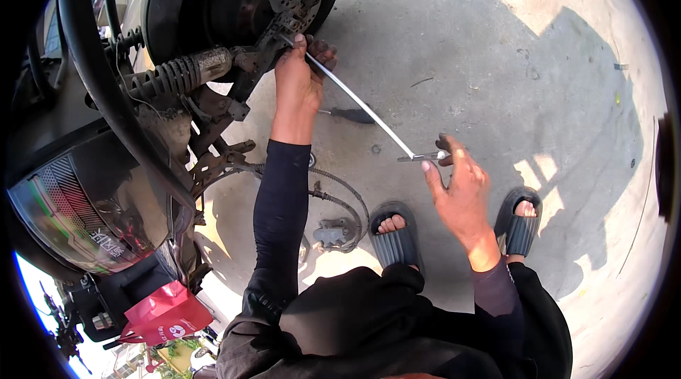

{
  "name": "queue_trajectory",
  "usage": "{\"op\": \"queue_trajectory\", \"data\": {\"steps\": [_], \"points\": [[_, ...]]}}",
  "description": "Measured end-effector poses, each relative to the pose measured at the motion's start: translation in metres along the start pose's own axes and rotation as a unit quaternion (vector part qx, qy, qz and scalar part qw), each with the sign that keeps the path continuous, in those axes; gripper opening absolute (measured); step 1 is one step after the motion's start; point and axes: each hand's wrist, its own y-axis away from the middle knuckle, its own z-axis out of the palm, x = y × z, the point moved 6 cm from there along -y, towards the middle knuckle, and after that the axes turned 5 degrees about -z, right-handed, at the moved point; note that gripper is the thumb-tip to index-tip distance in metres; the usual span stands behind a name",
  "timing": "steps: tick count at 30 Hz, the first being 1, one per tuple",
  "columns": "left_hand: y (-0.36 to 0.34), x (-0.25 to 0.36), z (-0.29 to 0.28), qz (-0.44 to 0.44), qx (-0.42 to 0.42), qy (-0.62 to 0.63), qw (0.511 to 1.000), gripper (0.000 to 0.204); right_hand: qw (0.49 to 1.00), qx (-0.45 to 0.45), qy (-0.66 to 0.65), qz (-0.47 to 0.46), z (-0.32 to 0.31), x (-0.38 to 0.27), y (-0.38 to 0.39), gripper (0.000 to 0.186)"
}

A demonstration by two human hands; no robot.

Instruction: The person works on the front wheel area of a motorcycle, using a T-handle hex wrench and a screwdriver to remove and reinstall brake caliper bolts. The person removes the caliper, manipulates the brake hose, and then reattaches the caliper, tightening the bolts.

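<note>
A long silver T-handle wrench [367, 113] slants from the wheel's hub area down to the right. My left hand [301, 70] is closed around the rod near its far end, beside the metal bracket [287, 21] at the wheel [206, 7]. The wrench's tip is mostly hidden by the fingers and bracket. At the near end, my right hand [457, 184] grips the short crossbar between thumb and fingers. A dirty coil-spring shock absorber [177, 75] lies left of my left hand.
On the concrete floor lie a dark-handled tool [352, 116] and a grey metal part [333, 233] beside a looping black hose [355, 202]. My sandalled feet [395, 230] stand nearby. A black tubular bar [106, 88] and a red bag [169, 314] are at left.
</note>
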Motion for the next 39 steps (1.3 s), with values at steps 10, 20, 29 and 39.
{"op": "queue_trajectory", "data": {"steps": [10,20,29,39], "points": [[-0.002,-0.004,0.006,-0.021,-0.006,0.026,0.999,0.021,0.951,-0.111,-0.189,0.218,0.008,0.021,-0.011,0.033],[0.001,-0.002,0.010,0.007,-0.022,0.048,0.999,0.023,0.938,0.083,0.171,-0.289,0.020,-0.050,-0.039,0.026],[-0.011,-0.056,-0.073,-0.036,0.084,0.071,0.993,0.025,0.971,0.031,0.064,-0.229,0.027,-0.039,-0.045,0.014],[-0.097,-0.035,-0.222,0.022,0.271,0.235,0.933,0.044,0.973,0.002,0.055,-0.223,0.026,-0.028,-0.043,0.027]]}}
